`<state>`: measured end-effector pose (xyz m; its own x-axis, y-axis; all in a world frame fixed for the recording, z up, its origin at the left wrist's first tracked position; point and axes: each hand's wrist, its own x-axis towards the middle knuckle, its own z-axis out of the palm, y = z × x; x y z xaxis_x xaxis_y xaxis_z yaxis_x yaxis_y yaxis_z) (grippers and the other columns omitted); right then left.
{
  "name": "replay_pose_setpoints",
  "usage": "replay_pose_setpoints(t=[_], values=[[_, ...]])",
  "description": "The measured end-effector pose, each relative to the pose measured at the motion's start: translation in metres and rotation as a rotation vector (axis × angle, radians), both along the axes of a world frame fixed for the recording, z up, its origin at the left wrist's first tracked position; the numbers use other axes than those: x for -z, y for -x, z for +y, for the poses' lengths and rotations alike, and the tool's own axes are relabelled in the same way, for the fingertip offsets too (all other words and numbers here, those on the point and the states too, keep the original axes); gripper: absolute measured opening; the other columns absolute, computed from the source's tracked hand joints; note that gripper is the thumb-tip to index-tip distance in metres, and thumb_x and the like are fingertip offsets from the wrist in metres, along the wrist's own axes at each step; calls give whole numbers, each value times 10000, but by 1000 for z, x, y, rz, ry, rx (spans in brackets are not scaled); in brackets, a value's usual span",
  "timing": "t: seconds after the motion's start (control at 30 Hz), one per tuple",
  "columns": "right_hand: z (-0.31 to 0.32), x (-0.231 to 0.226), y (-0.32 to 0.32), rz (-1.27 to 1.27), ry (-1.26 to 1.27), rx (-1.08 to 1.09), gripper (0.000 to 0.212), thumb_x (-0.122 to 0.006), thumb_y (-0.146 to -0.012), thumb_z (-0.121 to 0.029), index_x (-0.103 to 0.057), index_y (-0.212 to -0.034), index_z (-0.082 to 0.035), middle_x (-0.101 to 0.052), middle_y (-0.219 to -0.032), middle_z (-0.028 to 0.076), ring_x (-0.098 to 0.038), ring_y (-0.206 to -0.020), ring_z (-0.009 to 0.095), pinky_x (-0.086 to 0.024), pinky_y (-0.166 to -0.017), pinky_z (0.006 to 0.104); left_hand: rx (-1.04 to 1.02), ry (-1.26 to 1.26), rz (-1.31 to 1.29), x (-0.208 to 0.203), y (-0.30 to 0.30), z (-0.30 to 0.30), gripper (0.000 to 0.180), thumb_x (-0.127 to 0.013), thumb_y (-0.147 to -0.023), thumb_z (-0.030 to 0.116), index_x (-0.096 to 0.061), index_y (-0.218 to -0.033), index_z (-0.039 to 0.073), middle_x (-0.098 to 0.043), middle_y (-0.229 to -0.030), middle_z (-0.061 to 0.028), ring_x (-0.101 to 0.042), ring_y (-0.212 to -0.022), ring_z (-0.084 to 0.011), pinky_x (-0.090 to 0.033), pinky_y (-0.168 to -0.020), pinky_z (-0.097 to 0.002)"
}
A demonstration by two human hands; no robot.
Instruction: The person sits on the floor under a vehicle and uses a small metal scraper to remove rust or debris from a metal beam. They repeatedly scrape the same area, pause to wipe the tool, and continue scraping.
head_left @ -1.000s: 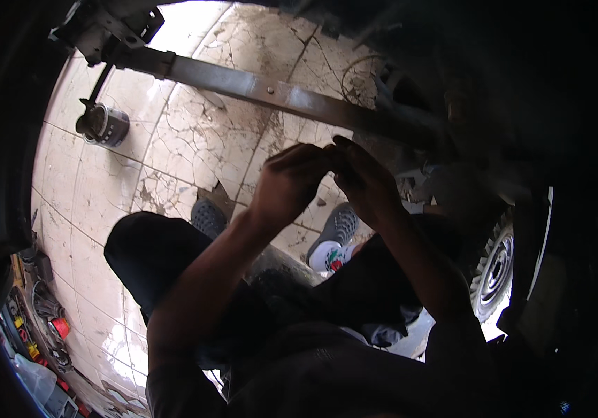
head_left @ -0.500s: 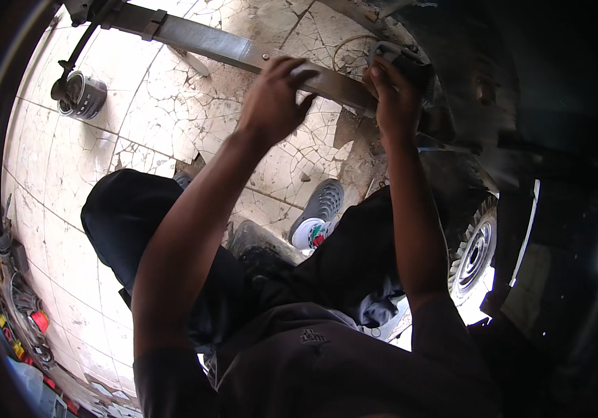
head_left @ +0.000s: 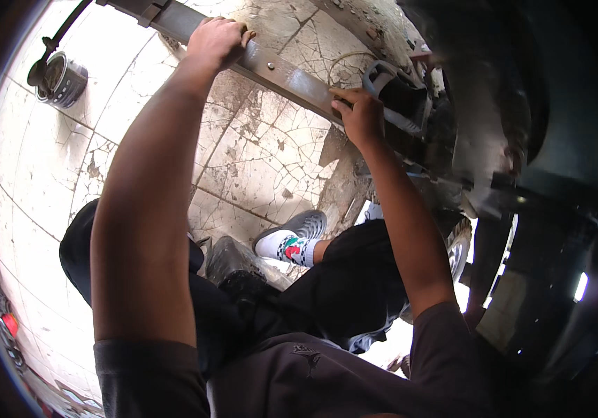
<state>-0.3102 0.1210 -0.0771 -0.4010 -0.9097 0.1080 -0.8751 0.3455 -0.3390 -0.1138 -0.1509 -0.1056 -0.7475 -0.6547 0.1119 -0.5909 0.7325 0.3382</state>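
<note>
A long flat steel bar, which looks like a vehicle's leaf spring (head_left: pixel 292 78), slants from the upper left toward the middle right. A small bolt head (head_left: pixel 271 66) shows on its face, and a metal clip (head_left: pixel 151 12) wraps it farther left. My left hand (head_left: pixel 219 43) is closed over the bar's upper edge, left of the bolt head. Near the bar's right end, my right hand (head_left: pixel 362 115) pinches its edge, thumb and fingers bent round it. Just beyond that hand stands a grey container with a loop handle (head_left: pixel 376 75).
An open paint tin (head_left: pixel 65 80) stands on cracked floor tiles (head_left: pixel 257 139) at the left, a dark rod hanging over it. Dark vehicle parts (head_left: pixel 494 132) crowd the right side. My shoe (head_left: pixel 306 226) rests below the bar. Cluttered items (head_left: pixel 8 324) line the lower left.
My left hand has slid leftward along the bar and closed over it. My right hand has come away from the container's handle, down and left onto the bar. The view has shifted.
</note>
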Motion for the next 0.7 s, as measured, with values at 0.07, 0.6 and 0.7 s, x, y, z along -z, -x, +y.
replay_pose_setpoints(t=[0.07, 0.6, 0.7], values=[[-4, 2, -7, -8, -33, -23, 246, -798, -874, -77, -799, -1120, -90, -770, -1066, 150, -741, -1005, 332, -582, -874, 381, 13, 91, -39, 2, 2, -11, 392, -530, -1067, 410, -763, -1009, 100, -754, -1095, -127, -671, -1135, -290, -509, -1011, -427], [-11, 7, -4, 21, -2, -224, 210, -812, -858, -25, -806, -1066, -59, -773, -1011, 129, -764, -915, 290, -598, -775, 352, -105, 91, 358, 62, 19, -34, 264, -584, -918, 262, -755, -1079, 143, -740, -1135, -150, -679, -1084, -354, -545, -956, -464], [4, 5, 11, 34, -14, -204, 212, -811, -861, -27, -807, -1069, -66, -772, -1004, 133, -763, -896, 286, -596, -762, 351, -85, 245, 549, 73, 24, -36, 268, -601, -900, 266, -761, -1077, 143, -748, -1131, -145, -694, -1071, -339, -563, -926, -456]])
